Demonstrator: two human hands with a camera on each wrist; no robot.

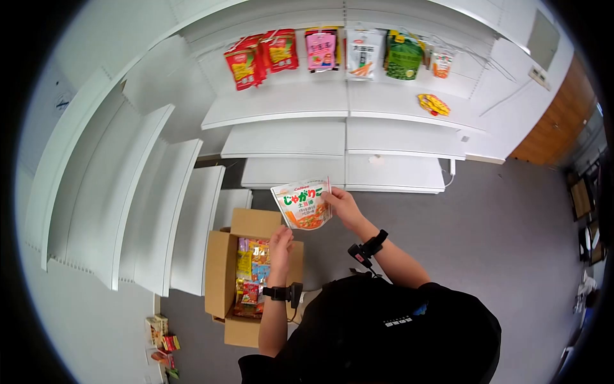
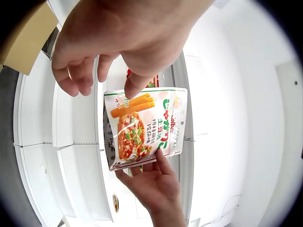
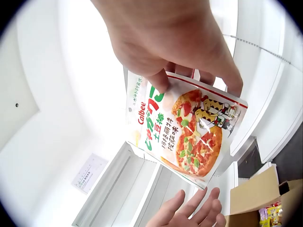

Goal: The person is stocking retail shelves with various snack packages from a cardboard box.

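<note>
My right hand [image 1: 344, 208] pinches a white Calbee snack pouch [image 1: 305, 208] at its right edge, thumb on the printed front and fingers behind. The pouch [image 3: 184, 127] has green and red lettering and a pizza picture. Close to the pouch's lower left edge is my left hand [image 1: 280, 249], its fingers loosely spread and holding nothing. In the left wrist view the left thumb overlaps the border of the pouch [image 2: 142, 127]. Below the left hand stands an open cardboard box [image 1: 220, 269] with several colourful snack packets [image 1: 249, 292] inside.
White shelves [image 1: 281, 105] rise ahead, and more shelves [image 1: 144, 192] stand at the left. Hanging along the top are red bags [image 1: 279, 50], a pink bag [image 1: 321, 51], a white bag [image 1: 363, 54] and a green bag [image 1: 403, 56]. A yellow packet [image 1: 433, 104] lies on the upper shelf.
</note>
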